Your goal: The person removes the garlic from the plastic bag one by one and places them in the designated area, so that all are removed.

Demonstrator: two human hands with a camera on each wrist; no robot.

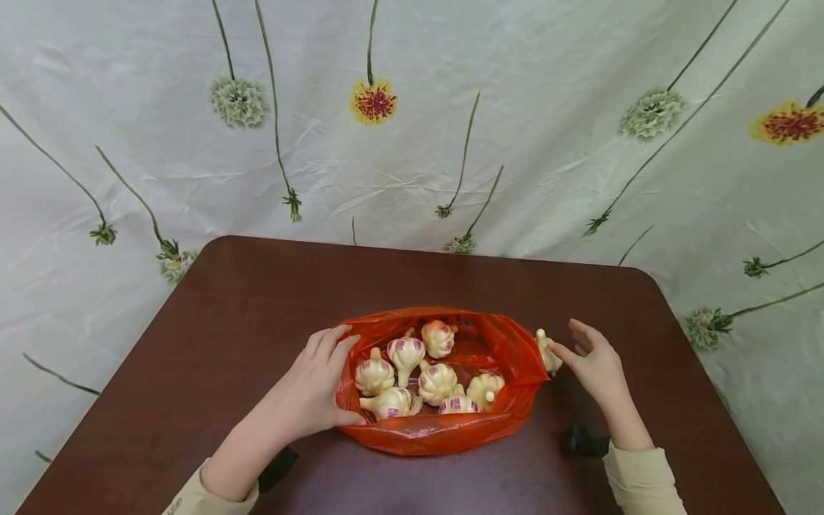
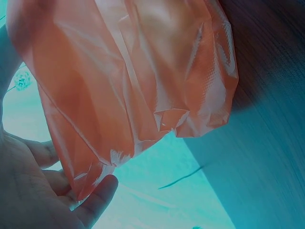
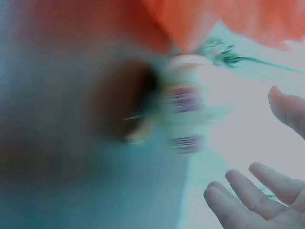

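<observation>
A red plastic bag (image 1: 428, 436) lies with its mouth spread wide, several garlic bulbs (image 1: 438, 383) showing inside. At the bag's left end, my left hand (image 1: 315, 386) holds the rim. The left wrist view has the thumb and fingers (image 2: 97, 200) at a corner of the bag (image 2: 138, 81). One more garlic bulb (image 1: 547, 354) is outside the bag by its right end, blurred in the right wrist view. My right hand (image 1: 595, 361) is beside this bulb, its fingers (image 3: 248, 191) spread and apart from it in the right wrist view.
The dark brown table (image 1: 290, 279) has rounded far corners. Behind it hangs a pale curtain (image 1: 412, 157) printed with flowers. Black pieces (image 1: 587, 441) show near both wrists, below the cream sleeves (image 1: 644, 476).
</observation>
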